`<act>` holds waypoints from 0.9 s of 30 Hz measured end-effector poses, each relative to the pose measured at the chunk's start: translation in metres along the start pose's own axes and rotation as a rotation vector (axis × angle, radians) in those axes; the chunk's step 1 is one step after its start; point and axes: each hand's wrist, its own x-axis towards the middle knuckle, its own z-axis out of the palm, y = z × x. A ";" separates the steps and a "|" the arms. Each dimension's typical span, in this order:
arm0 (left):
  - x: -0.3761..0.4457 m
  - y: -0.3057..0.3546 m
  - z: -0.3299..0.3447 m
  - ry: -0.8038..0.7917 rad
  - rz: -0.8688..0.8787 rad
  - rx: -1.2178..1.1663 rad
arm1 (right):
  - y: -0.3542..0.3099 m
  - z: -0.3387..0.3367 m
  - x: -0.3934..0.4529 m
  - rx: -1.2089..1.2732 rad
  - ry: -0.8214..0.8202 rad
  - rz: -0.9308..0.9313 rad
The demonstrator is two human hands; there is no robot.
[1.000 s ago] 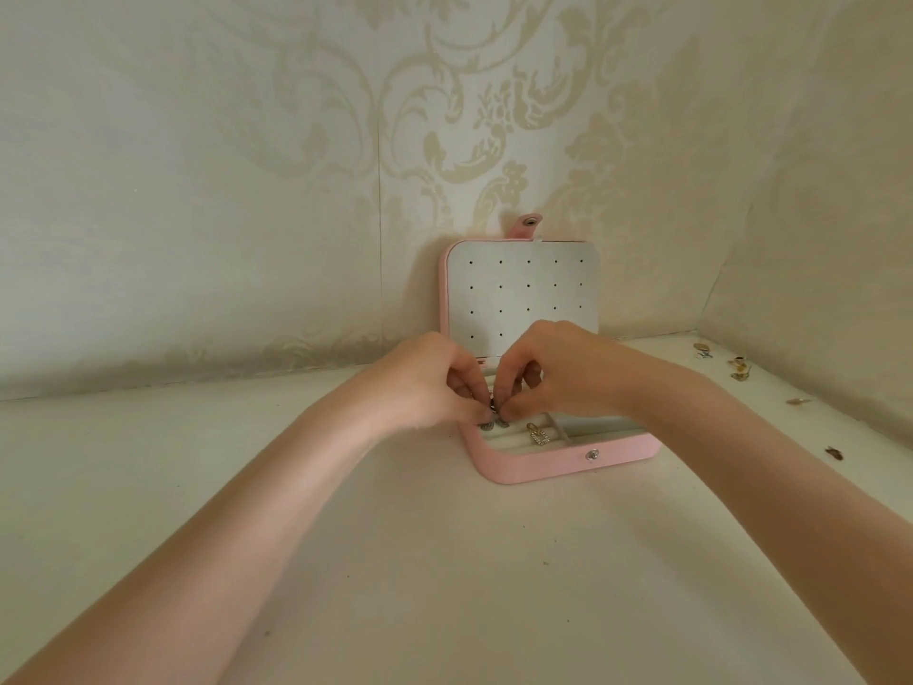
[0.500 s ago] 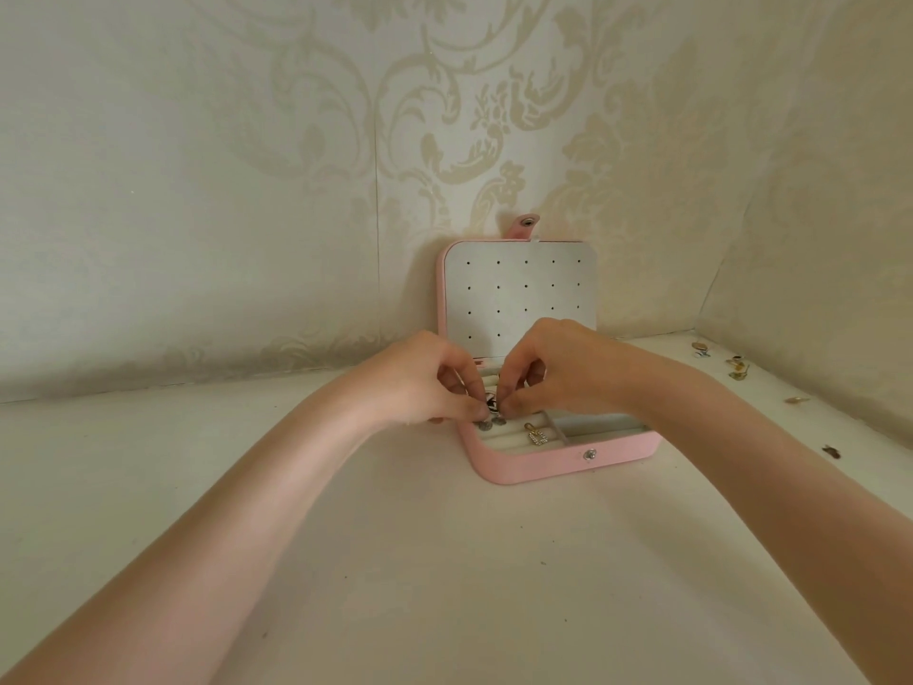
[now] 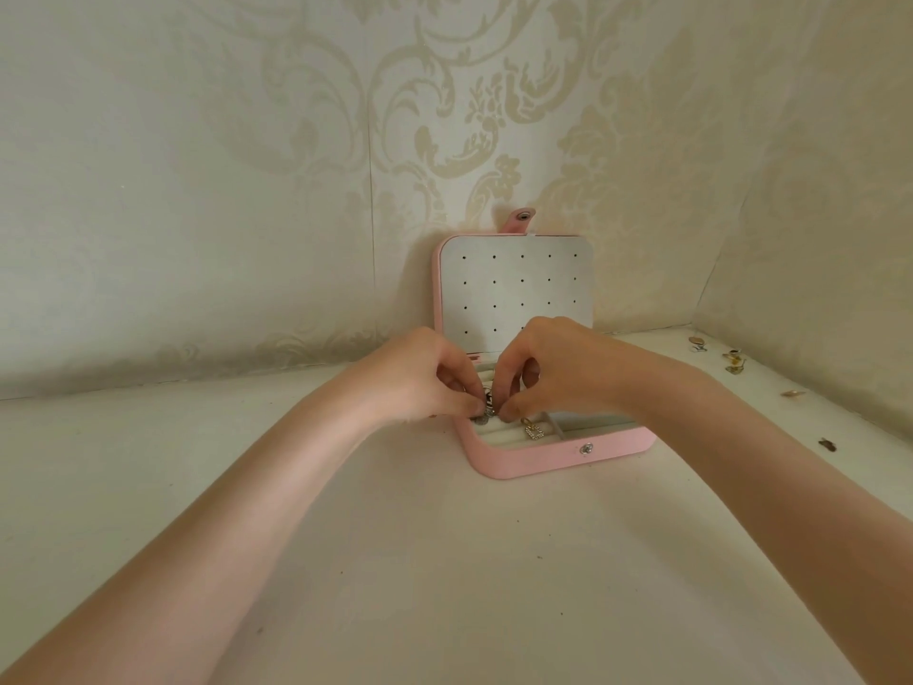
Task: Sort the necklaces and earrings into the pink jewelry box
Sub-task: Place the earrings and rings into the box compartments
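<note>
The pink jewelry box (image 3: 553,459) stands open against the wall, its white lid panel (image 3: 514,289) dotted with small holes. Both hands hover over the box's left compartment. My left hand (image 3: 420,375) and my right hand (image 3: 548,368) together pinch a small silver earring (image 3: 489,405) between their fingertips. A second silver piece (image 3: 480,418) lies just below in the white padded slots. A gold square pendant earring (image 3: 533,430) rests in the front row of the box.
Several loose gold and dark earrings lie along the right wall on the white table: one cluster (image 3: 731,360), a single piece (image 3: 793,394) and a dark one (image 3: 826,443). Patterned walls close off the back and right.
Both hands have stayed over the box's left compartment, still pinching the silver earring; only slight finger movement shows.
</note>
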 end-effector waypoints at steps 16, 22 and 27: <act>-0.006 0.005 -0.002 -0.013 -0.018 -0.011 | 0.001 0.007 0.004 0.024 0.067 0.054; -0.003 0.005 0.001 -0.018 0.014 0.052 | -0.002 0.008 0.005 -0.021 0.052 0.068; -0.002 0.005 0.003 0.002 0.014 0.054 | -0.004 0.006 0.005 -0.054 0.022 0.076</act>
